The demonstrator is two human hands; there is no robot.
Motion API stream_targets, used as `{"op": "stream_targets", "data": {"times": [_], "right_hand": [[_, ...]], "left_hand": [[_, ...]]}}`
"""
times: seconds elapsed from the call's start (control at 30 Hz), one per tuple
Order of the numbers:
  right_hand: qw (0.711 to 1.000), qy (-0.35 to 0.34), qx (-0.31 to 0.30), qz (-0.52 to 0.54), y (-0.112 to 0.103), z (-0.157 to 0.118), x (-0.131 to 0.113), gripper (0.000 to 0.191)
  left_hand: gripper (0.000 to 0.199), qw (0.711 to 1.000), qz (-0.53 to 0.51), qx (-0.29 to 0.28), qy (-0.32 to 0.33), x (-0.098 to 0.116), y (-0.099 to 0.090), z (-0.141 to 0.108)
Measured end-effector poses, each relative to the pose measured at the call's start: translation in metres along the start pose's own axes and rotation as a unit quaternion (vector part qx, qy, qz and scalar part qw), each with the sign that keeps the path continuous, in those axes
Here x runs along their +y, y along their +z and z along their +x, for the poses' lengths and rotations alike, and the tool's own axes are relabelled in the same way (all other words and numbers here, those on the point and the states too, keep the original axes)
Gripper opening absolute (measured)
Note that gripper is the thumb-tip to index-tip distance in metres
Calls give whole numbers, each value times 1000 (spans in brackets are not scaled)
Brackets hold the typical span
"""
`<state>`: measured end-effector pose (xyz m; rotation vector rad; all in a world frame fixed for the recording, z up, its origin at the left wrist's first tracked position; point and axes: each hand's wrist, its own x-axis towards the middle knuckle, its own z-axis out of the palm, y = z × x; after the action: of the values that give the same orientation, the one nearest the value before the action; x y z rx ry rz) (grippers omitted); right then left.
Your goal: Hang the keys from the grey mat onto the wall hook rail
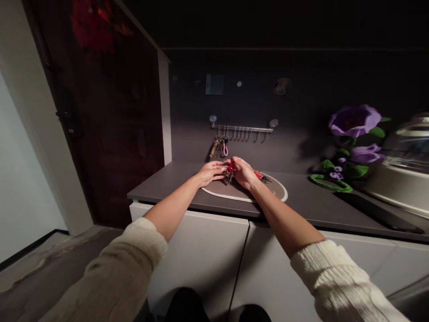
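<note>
Over the oval mat (pixel 231 197), both hands meet at a bunch of keys (pixel 229 178) with a red strap (pixel 231 163). My right hand (pixel 244 173) is closed, pinching the red strap from the right. From the left, my left hand (pixel 211 172) has its fingertips closed at the key ring, with the metal keys hanging below. Another set of keys (pixel 266 180) with a red tag (pixel 258 174) lies on the mat, just right of my right hand and partly behind it.
Behind, a wall rail (pixel 243 128) carries several hooks. Key sets (pixel 214 147) and a pink loop (pixel 225 147) hang at its left end. Purple flowers (pixel 355 121) and a white domed appliance (pixel 402 179) stand right on the grey counter (pixel 161 181). A dark door (pixel 124 134) is left.
</note>
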<state>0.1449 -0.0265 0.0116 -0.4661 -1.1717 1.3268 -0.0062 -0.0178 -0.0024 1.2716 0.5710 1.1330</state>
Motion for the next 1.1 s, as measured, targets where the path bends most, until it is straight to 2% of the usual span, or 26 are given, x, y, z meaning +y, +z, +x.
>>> {"op": "stream_targets", "data": {"times": [0.27,0.43,0.6,0.9,1.1], "right_hand": [[999,0,31,37,-7,0,-3,22],[999,5,45,29,-11,4,-9,27],[998,-22,59,-21,-11,15,-22,29],[981,-77,100,-148,-9,54,-41,30],[966,-97,158,-183,-8,85,-45,27]], "left_hand": [[27,1000,-15,4,6,-2,0,1],[23,999,-23,39,8,-2,4,3],[17,997,-23,76,13,0,10,13],[6,985,37,167,24,3,25,44],[5,961,160,201,100,-12,17,56]]}}
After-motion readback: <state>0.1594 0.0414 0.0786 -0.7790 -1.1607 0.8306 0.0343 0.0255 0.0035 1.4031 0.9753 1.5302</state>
